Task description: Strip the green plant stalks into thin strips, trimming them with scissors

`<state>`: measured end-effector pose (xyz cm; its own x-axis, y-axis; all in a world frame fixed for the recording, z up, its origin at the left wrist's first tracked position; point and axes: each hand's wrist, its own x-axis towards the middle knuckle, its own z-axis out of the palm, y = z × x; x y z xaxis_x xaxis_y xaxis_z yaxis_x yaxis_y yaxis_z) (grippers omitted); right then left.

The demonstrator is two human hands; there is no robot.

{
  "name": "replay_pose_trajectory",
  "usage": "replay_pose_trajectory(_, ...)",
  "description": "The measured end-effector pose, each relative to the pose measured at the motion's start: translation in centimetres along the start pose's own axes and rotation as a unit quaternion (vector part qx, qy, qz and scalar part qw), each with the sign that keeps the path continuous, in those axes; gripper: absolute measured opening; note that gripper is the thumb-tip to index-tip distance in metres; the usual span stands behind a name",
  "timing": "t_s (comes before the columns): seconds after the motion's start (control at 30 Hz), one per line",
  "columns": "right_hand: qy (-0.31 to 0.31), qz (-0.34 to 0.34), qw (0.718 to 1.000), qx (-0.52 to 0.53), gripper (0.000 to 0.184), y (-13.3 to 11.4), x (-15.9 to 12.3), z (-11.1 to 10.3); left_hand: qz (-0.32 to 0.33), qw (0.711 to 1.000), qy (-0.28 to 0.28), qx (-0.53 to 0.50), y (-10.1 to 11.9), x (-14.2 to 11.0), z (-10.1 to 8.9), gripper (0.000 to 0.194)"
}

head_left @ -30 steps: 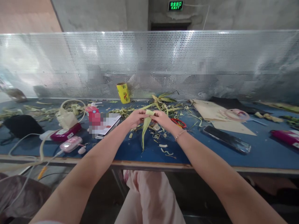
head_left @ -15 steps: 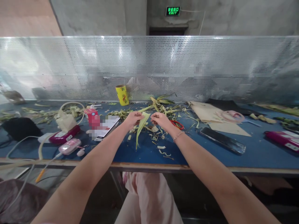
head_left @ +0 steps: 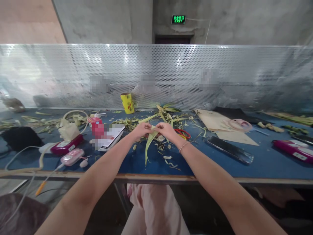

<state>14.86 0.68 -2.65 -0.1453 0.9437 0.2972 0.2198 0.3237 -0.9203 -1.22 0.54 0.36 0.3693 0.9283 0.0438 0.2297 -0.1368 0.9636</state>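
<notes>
Pinching the upper end of a pale green husk strip above the middle of the table, with the fingers of both the left hand and the right hand closed on it. Hanging down from there, narrowing to a tip toward the table's near edge. Also seen on the table: curled shavings just right of the strip, near the near edge; husk scraps beyond the hands; a yellow roll standing near the far edge, by the perforated screen; a red carton to the left; a dark phone to the right, lying in front of tan paper sheets.
</notes>
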Motion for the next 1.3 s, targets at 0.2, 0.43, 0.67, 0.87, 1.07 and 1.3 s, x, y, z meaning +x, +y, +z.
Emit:
replay_pose_trajectory(0.2, 0.013, 0.019, 0.999, 0.046, 0.023, -0.2, -0.1, -0.1, -0.015, 0.999, -0.037, -0.026, -0.3, 0.1, -0.2, 0.023)
replay_pose_trajectory(0.43, 0.05, 0.019, 0.998, 0.019, 0.025, -0.4, -0.1, -0.6, -0.037, 0.995, -0.088, -0.035, 0.3, -0.6, -0.4, 0.026)
replay_pose_trajectory(0.67, 0.02, 0.01, 0.999, 0.042, 0.017, -0.1, 0.0, -0.8, -0.02, 0.994, -0.105, 0.008, 0.3, -0.7, -0.5, 0.022)
replay_pose_trajectory(0.87, -0.026, 0.027, 0.995, 0.092, 0.02, 0.2, -0.1, -1.0, 0.0, 0.993, -0.109, 0.038, -0.1, -0.5, -0.6, 0.025)
replay_pose_trajectory(1.07, -0.017, 0.069, 0.994, 0.086, 0.024, -0.3, -0.5, -1.0, -0.037, 0.988, -0.136, 0.064, 0.0, -0.4, -0.6, 0.026)
replay_pose_trajectory(1.3, -0.082, 0.084, 0.991, 0.07, 0.023, -0.8, -1.0, -0.5, -0.011, 0.993, -0.083, 0.088, -0.3, -0.3, -0.6, 0.024)
